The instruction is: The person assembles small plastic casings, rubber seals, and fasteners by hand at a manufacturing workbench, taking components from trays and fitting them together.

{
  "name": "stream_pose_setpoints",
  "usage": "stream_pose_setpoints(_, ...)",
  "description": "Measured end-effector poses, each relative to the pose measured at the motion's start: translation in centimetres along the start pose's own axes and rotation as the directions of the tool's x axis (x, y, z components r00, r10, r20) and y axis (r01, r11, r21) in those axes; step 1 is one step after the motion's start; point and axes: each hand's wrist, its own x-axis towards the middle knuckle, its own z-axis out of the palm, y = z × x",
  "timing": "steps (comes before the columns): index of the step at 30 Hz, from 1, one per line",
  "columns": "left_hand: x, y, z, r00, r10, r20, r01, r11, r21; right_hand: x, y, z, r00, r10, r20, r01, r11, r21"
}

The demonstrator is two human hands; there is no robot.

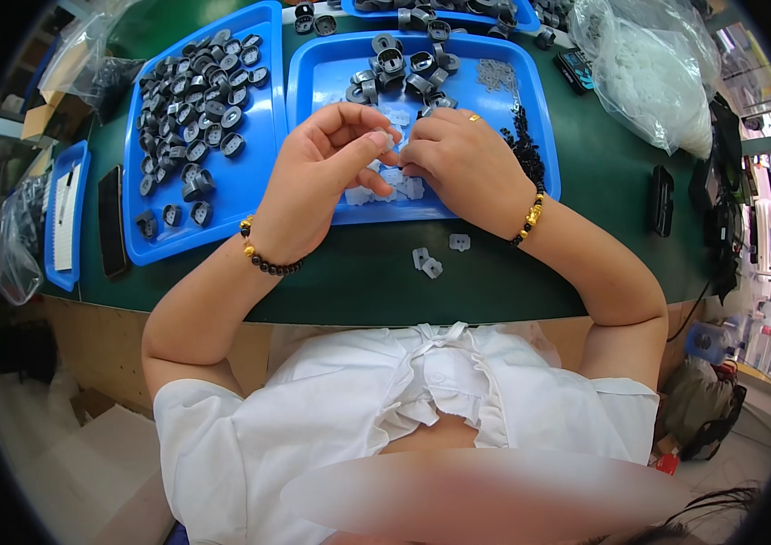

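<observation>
Both hands are over a blue tray. My left hand pinches a small translucent white plastic piece between thumb and forefinger, its other fingers curled loosely. Close beside it, my right hand is closed with its fingertips pressed together; what they hold, if anything, is hidden. Similar white pieces lie in the tray beneath the hands. Dark grey round housings are heaped at the tray's far side, with tiny grey parts and small black parts toward its right.
A second blue tray full of grey housings stands at left. Three loose white pieces lie on the green table near its front edge. A phone and a notepad tray are farther left. Plastic bags sit at the far right.
</observation>
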Motion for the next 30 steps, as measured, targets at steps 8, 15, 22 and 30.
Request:
stream_pose_setpoints(8, 0.0, -0.2, -0.2, 1.000, 0.012, 0.010, -0.012, 1.000, -0.015, 0.2, 0.4, -0.1, 0.996, -0.088, -0.002, 0.087, 0.993, -0.075)
stream_pose_setpoints(15, 0.1, -0.3, -0.2, 1.000, 0.002, 0.019, -0.001, 1.000, -0.005, 0.2, 0.5, -0.2, 0.988, -0.151, 0.022, 0.152, 0.981, -0.116)
stream_pose_setpoints(22, 0.1, -0.2, 0.0, 1.000, -0.007, 0.005, 0.007, 1.000, 0.017, 0.3, 0.5, -0.6, 0.989, -0.109, 0.101, 0.121, 0.985, -0.123)
stream_pose_setpoints(30, 0.0, -0.2, -0.2, 0.999, -0.019, 0.029, 0.019, 1.000, 0.019, 0.3, 0.8, -1.1, 0.996, -0.080, -0.047, 0.075, 0.991, -0.115)
